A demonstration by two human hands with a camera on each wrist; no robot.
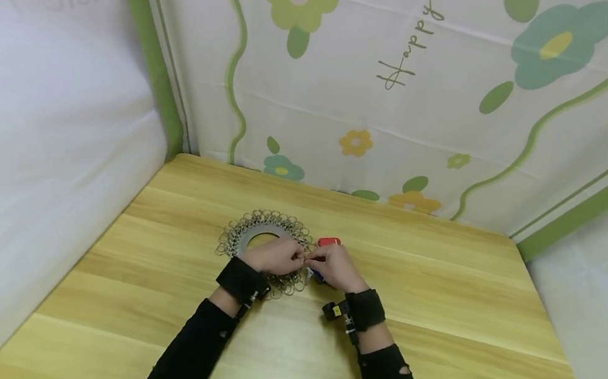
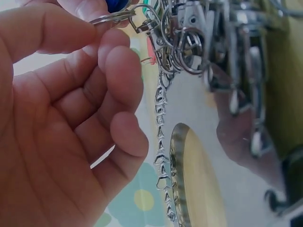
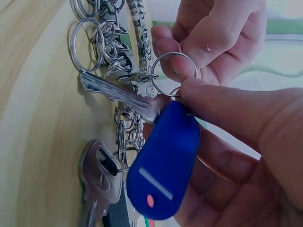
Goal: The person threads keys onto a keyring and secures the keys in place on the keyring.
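Observation:
My left hand (image 1: 276, 255) pinches a metal split ring (image 2: 113, 18) between thumb and finger. The ring links to a small clip at the edge of a round grey hanger (image 1: 243, 242), which is fringed with clips and rings. From the other side, my right hand (image 1: 337, 267) pinches the same ring close to the top of a blue key tag (image 3: 165, 161). A silver key (image 3: 118, 97) sticks out beside the tag. In the right wrist view a second key (image 3: 102, 172) hangs lower, near the hanger. Part of the hanger is hidden under my left hand.
A red tag (image 1: 329, 241) lies on the wooden table (image 1: 438, 292) just beyond my right hand. White cloth with printed flowers (image 1: 354, 142) stands behind the table, with more white cloth at both sides. Each wrist wears a black strap with a small camera.

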